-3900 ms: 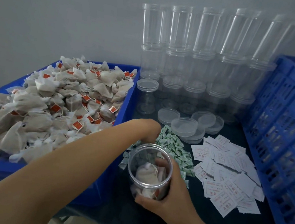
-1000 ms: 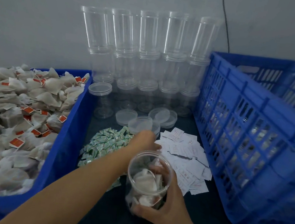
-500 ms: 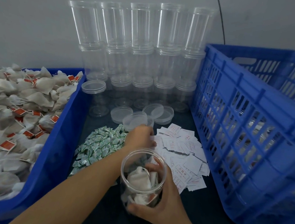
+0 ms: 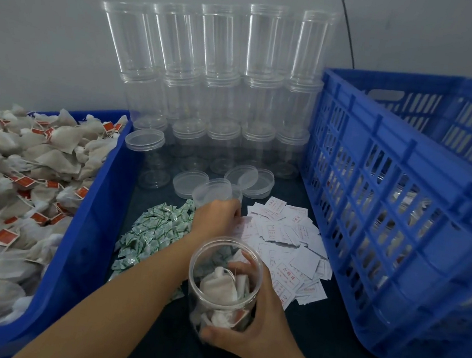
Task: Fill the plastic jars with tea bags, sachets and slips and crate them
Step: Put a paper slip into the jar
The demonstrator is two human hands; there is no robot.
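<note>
- Head view is showing the right hand (image 4: 253,325) wrapping round a clear jar (image 4: 224,283), thumb across the near wall and fingers curling round the far side, so it is clamped on the jar.
- That jar is standing open-mouthed near the table's front edge, between the bin (image 4: 88,221) on the left and the crate (image 4: 400,227) on the right, and it is holding a few tea bags.
- Left hand (image 4: 219,215) is reaching past the jar to the slips (image 4: 289,243), knuckles up; its fingertips are hiding under the hand, so I cannot tell whether it is pinching a slip or only touching the pile.
- Sachets (image 4: 158,229) are lying in a green heap just left of that hand, and loose lids (image 4: 213,191) are sitting just beyond it, very near the knuckles.
- Risk one: the slips are overlapping, so the fingers may be lifting two at once, or none.
- Risk two: the left forearm is passing just beside the jar's rim; drawing it back carelessly could be knocking the jar or spilling bags.
- Risk three: a nudge forward could be pushing the lids into the stacked jars (image 4: 215,88) at the table's back edge, and those stacks look easy to topple.
- Sachet status inside the jar is unclear from here, so one could be getting skipped.
</note>
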